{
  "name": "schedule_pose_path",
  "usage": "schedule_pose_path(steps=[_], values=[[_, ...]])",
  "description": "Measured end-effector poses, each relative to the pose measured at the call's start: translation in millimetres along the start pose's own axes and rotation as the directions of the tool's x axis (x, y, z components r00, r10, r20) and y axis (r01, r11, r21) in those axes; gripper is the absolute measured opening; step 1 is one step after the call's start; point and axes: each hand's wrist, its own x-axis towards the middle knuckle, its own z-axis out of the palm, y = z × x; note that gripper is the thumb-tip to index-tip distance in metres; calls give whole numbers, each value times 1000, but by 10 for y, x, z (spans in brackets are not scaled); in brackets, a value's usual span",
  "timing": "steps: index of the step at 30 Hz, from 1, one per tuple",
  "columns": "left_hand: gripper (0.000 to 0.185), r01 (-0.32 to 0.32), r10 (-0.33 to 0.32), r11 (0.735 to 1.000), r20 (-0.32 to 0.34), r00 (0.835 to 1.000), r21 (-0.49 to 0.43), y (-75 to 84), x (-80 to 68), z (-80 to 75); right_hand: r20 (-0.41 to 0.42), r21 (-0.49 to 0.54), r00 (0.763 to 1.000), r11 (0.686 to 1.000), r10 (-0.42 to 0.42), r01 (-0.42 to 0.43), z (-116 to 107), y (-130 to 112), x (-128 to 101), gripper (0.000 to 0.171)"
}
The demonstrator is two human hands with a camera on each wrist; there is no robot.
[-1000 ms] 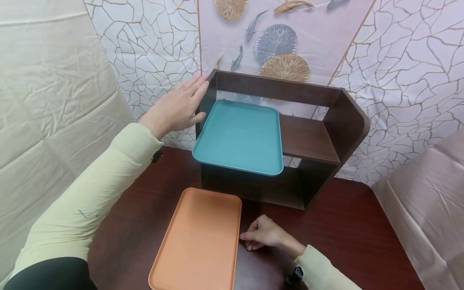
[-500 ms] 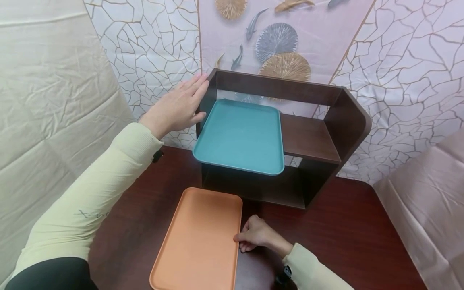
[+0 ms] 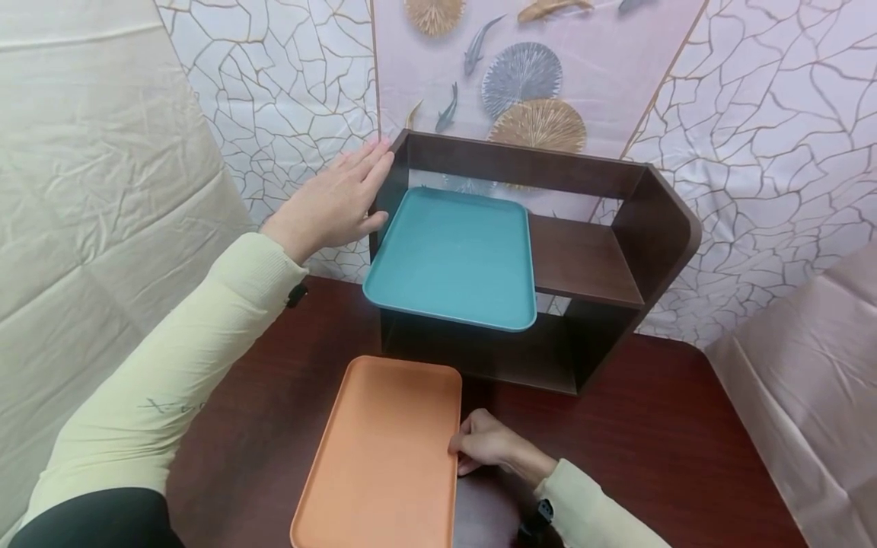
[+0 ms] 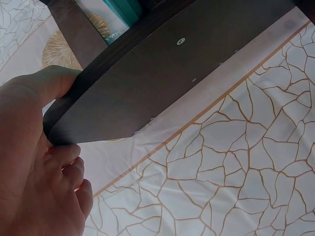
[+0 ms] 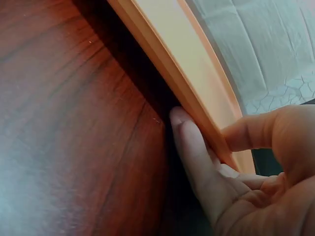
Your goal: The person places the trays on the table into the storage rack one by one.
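An orange rectangular tray (image 3: 384, 449) lies in front of the shelf in the head view. My right hand (image 3: 485, 441) pinches its right rim, the thumb on the inner side and the fingers beneath the edge, as the right wrist view shows. A dark brown two-level shelf (image 3: 582, 259) stands at the back. My left hand (image 3: 336, 199) holds the front upper part of its left side panel (image 4: 162, 64), the thumb on one side and the fingers on the other. On the upper level rests a teal tray (image 3: 455, 259), its front edge jutting out past the shelf.
The reddish-brown table (image 3: 685, 434) extends right of the shelf. A patterned cloth backdrop (image 3: 274, 68) hangs behind, with beige cloth (image 3: 89, 190) at the left and pinkish cloth (image 3: 808, 396) at the right. Under the teal tray is the shelf's lower compartment (image 3: 534, 350).
My right hand moved left to the orange tray and took hold of its rim. The tray has since shifted slightly right. My left hand and the teal tray stay put.
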Motion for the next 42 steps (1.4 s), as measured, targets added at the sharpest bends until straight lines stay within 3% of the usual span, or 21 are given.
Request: schedule_pose_path(steps=[13, 25, 33, 42], values=[[81, -3, 3, 1000, 3, 1000, 8, -12, 10, 4, -26, 76, 997, 994, -78, 79, -80, 141, -132, 13], [81, -3, 3, 1000, 7, 1000, 16, -12, 3, 2, 1, 93, 996, 991, -94, 94, -488, 137, -331, 27], [80, -5, 5, 1000, 2, 1000, 23, -12, -8, -4, -65, 28, 991, 993, -113, 115, -732, 67, -327, 29], [80, -5, 5, 1000, 2, 1000, 26, -16, -1, -4, -180, -19, 980, 997, -83, 81, -887, -63, -97, 26]])
